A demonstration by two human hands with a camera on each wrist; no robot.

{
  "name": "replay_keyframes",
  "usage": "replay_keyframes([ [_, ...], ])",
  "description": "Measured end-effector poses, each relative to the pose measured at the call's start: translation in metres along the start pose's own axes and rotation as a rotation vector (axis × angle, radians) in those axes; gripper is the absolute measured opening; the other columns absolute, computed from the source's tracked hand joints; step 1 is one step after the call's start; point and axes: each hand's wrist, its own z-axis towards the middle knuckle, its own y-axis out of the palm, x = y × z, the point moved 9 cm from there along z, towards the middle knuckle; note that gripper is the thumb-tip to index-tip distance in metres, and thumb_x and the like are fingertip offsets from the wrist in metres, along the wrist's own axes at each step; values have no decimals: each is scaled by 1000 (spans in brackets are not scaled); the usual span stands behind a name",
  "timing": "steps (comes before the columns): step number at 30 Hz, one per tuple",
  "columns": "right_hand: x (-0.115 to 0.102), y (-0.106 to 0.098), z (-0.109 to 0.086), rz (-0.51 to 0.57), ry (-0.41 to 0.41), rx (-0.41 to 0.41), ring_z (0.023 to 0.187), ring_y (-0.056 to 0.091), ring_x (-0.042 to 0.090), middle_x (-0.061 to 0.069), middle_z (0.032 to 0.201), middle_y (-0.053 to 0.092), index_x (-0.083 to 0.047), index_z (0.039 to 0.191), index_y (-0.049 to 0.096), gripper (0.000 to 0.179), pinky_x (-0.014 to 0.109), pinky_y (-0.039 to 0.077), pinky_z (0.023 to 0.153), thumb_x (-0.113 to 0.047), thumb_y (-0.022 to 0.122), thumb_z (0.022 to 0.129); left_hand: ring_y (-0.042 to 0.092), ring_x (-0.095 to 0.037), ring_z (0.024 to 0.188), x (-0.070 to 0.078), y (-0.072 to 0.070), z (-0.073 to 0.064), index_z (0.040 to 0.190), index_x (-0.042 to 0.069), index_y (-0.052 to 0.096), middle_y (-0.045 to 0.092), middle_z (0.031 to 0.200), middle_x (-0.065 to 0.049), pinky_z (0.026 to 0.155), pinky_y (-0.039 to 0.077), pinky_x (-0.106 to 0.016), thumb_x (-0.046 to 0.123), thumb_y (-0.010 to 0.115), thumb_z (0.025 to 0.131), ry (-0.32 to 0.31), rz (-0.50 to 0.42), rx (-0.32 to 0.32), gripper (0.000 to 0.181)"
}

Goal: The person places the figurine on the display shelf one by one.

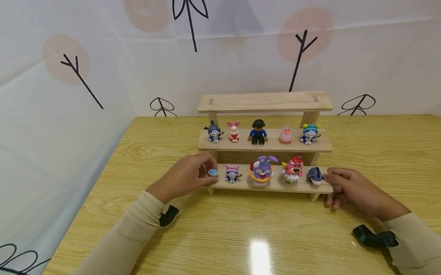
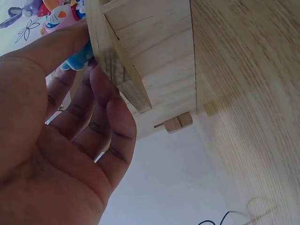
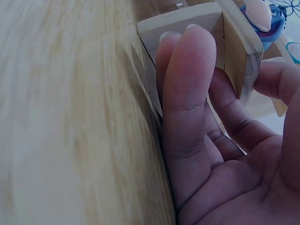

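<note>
A small stepped wooden display shelf (image 1: pixel 280 187) stands on the table with toy figurines along its tiers. At the left end of the bottom tier, my left hand (image 1: pixel 189 175) grips the board, thumb and fingers around its end. Beside those fingers sits a small light-blue figurine (image 1: pixel 213 172), partly hidden by the hand. My right hand (image 1: pixel 355 191) pinches the right end of the same tier, its lower fingers beneath the board. A dark blue-grey figurine (image 1: pixel 315 176) is right by that thumb. In the right wrist view, the board's end (image 3: pixel 252 70) lies between thumb and fingers.
Further along the bottom tier are a pink-hatted figurine (image 1: pixel 232 173), a purple rabbit (image 1: pixel 261 170) and a pink bear (image 1: pixel 292 169). Several figurines, including a dark-capped one (image 1: pixel 258 132), line the middle tier. A patterned white cloth (image 1: pixel 247 45) hangs behind the table (image 1: pixel 213 236).
</note>
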Motion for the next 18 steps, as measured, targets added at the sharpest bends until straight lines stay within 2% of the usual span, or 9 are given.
replay_keyframes([
  [9, 2, 0, 0, -2, 2, 3, 73, 70, 21, 12, 84, 69, 3, 126, 42, 42, 39, 62, 64, -35, 35, 111, 60, -6, 82, 0, 2, 1, 117, 18, 63, 69, 100, 5, 73, 54, -24, 25, 75, 91, 10, 5, -19, 29],
  [18, 1, -1, 1, 0, -3, 1, 74, 70, 21, 12, 84, 69, 1, 122, 44, 40, 39, 61, 64, -36, 35, 110, 59, -6, 81, 0, 2, 0, 121, 17, 64, 67, 100, 7, 70, 54, -24, 27, 75, 91, 17, -5, -33, 33],
])
